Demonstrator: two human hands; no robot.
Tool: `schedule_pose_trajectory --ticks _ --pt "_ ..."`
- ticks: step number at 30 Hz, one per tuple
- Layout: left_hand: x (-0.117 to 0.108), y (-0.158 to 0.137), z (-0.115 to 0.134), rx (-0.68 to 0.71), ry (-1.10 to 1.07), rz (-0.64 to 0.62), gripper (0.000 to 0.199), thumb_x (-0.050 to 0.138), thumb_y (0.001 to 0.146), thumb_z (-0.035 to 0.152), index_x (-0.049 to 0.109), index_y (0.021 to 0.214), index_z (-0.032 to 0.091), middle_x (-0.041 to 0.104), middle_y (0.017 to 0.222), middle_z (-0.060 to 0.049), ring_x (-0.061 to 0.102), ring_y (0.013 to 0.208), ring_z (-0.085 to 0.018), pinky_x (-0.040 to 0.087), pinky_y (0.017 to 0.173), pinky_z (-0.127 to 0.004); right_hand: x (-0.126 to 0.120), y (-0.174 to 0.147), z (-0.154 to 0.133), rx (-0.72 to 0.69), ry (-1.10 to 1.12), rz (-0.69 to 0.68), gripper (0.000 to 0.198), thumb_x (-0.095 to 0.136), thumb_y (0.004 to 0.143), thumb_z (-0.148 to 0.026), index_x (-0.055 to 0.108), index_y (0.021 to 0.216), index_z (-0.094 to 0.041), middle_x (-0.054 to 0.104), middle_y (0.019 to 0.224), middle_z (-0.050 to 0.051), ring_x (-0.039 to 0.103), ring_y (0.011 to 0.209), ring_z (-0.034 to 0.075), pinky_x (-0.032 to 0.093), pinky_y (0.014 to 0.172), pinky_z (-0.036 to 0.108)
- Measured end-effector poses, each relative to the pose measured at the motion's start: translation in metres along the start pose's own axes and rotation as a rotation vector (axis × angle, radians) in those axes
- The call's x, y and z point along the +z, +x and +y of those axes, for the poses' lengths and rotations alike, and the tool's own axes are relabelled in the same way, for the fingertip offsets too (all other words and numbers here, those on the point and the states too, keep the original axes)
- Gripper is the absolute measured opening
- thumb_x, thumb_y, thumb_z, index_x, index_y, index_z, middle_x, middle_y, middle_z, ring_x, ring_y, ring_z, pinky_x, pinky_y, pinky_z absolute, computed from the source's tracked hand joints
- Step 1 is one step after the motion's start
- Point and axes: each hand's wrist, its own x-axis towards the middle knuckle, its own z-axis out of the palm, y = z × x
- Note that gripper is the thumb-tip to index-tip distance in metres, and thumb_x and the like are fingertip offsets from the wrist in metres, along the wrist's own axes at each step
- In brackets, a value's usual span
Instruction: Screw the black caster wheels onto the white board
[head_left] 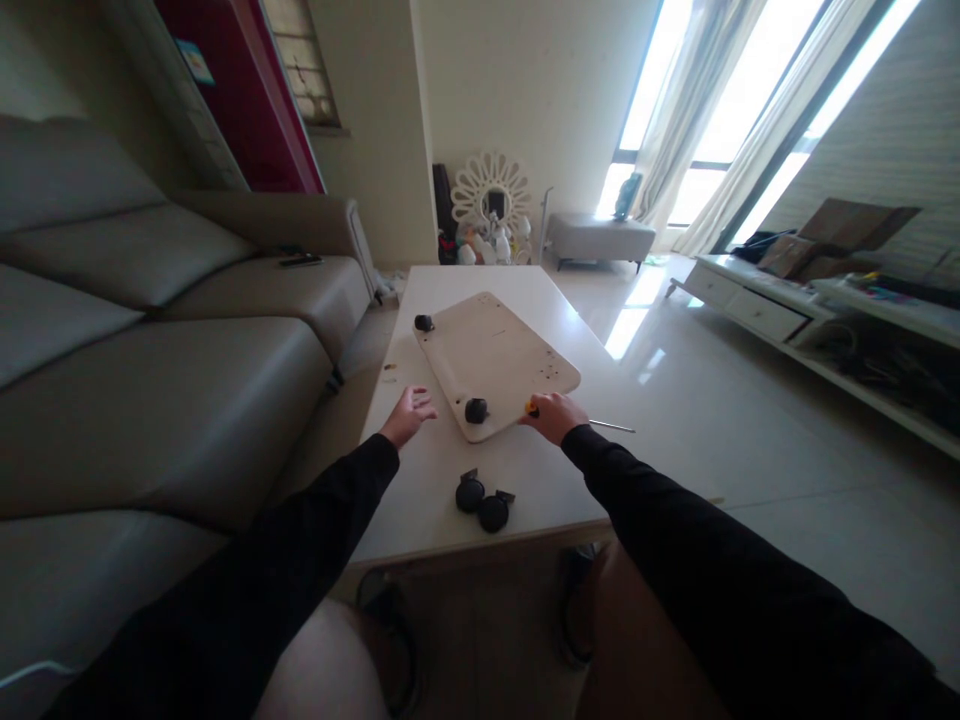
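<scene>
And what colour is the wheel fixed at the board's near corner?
The wheel is black; the head view shows it best.

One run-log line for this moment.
left hand: open, beside board | right hand: gripping screwdriver | board: on table, black casters at two corners | loose casters: near table edge

screwdriver [612,426] in right grip [553,416] — loose casters [493,514] on table [412,510]

Black casters [476,411], beige board [491,355]
</scene>
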Motion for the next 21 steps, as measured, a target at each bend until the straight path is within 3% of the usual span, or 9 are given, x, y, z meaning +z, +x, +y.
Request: schedule_pose_trajectory --ticks 5,9,12,16,21 --pt "0.001 0.005 -0.002 0.007 0.103 -0.022 0.069 0.078 0.066 0.003 0.048 0.126 0.018 0.053 0.152 -0.032 0.053 0.146 -0.037 0.047 0.116 -0.053 -0.006 0.003 -0.021 -0.021 0.089 0.054 0.039 0.07 0.089 -0.06 0.075 0.101 -0.024 0.078 0.1 0.008 0.073 0.093 0.022 0.052 0.08 0.032" --pt "0.002 0.008 -0.006 0.018 0.153 -0.046 0.064 0.072 0.069 0.003 0.05 0.127 0.017 0.057 0.149 -0.03 0.06 0.139 -0.036 0.055 0.107 -0.05 -0.025 0.007 0.006 0.084 0.162 0.23 0.045 0.055 0.098 -0.05 0.065 0.134 -0.025 0.066 0.139 0.012 0.071 0.109 0.024 0.053 0.091 0.035" --pt "-0.001 0.011 -0.008 0.029 0.15 -0.029 0.06 0.067 0.068 0.001 0.052 0.124 0.018 0.062 0.143 -0.027 0.063 0.135 -0.034 0.058 0.101 -0.046 -0.031 0.011 0.037 0.233 0.196 0.3 0.054 0.053 0.097 -0.046 0.059 0.144 -0.02 0.063 0.144 0.019 0.071 0.112 0.031 0.055 0.096 0.044" --pt "-0.015 0.021 -0.006 0.059 0.169 0.053 0.05 0.062 0.069 0.003 0.055 0.117 0.017 0.067 0.133 -0.023 0.066 0.129 -0.032 0.059 0.099 -0.044 -0.019 0.014 0.064 0.317 0.256 0.283 0.058 0.06 0.092 -0.044 0.062 0.143 -0.016 0.072 0.13 0.02 0.071 0.112 0.033 0.056 0.099 0.047" --pt "-0.052 0.031 0.0 0.11 0.239 0.227 0.034 0.063 0.072 0.011 0.058 0.105 0.018 0.072 0.119 -0.016 0.07 0.114 -0.025 0.056 0.102 -0.041 0.0 0.022 0.068 0.315 0.346 0.28 0.056 0.065 0.089 -0.046 0.066 0.138 -0.019 0.078 0.118 0.017 0.072 0.106 0.029 0.057 0.098 0.046"
